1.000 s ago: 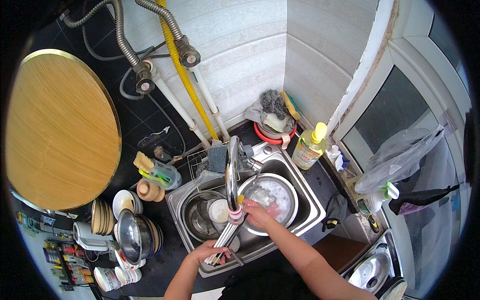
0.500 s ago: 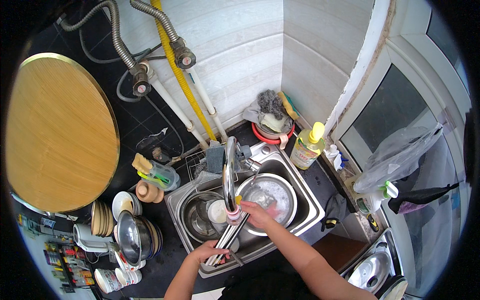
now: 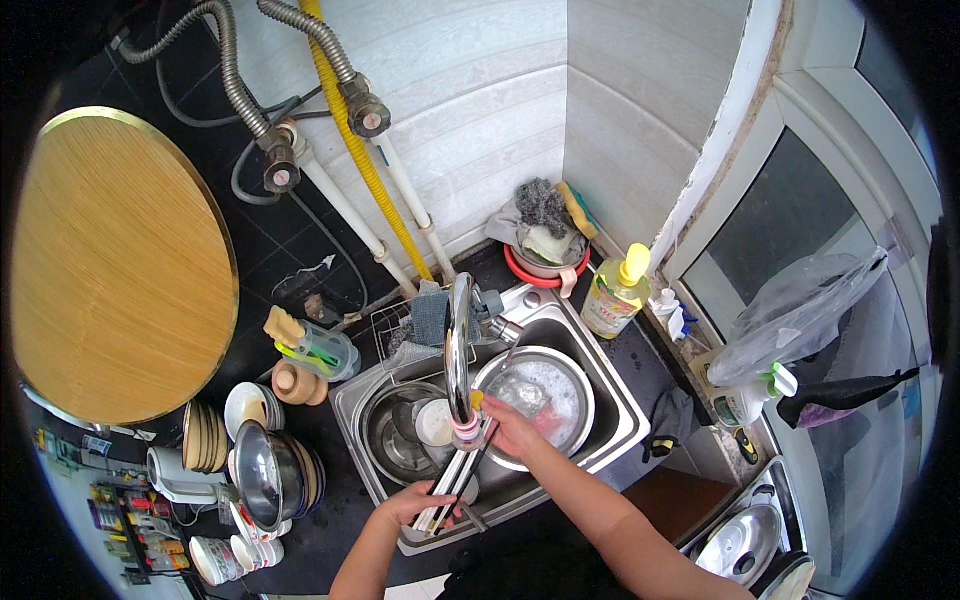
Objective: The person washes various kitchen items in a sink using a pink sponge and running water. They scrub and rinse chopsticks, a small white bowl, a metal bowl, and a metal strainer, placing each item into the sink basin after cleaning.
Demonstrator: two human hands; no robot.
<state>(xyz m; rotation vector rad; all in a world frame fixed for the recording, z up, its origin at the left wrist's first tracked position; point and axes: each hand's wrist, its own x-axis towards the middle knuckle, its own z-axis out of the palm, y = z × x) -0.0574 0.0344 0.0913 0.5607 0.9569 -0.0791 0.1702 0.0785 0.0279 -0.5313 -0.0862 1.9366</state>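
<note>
A bundle of white and dark chopsticks (image 3: 458, 476) slants across the sink, below the chrome faucet (image 3: 460, 340). My left hand (image 3: 412, 502) is closed around their lower end, near the front rim. At their upper end, beside the spout, the fingers of my right hand (image 3: 512, 432) are closed. A small yellow piece (image 3: 477, 400) shows by its fingertips; its kind is unclear. Soapy water and foam fill a metal basin (image 3: 583, 408) in the right bowl, just behind my right hand. A metal pot (image 3: 366, 425) and a white cup (image 3: 434, 423) stand in the left bowl.
Stacked bowls (image 3: 204, 437) and a steel bowl (image 3: 268, 478) stand on the left counter, near a wooden jar (image 3: 297, 383). A yellow-capped soap bottle (image 3: 614, 300) is at the back right. Scrubbers and cloths fill a red-rimmed bowl (image 3: 540, 275). A round wooden board (image 3: 120, 270) leans at the left.
The chopsticks have shifted slightly in my hands, and a dark one now lies apart along the right side of the bundle. My arms stay nearly where they were.
</note>
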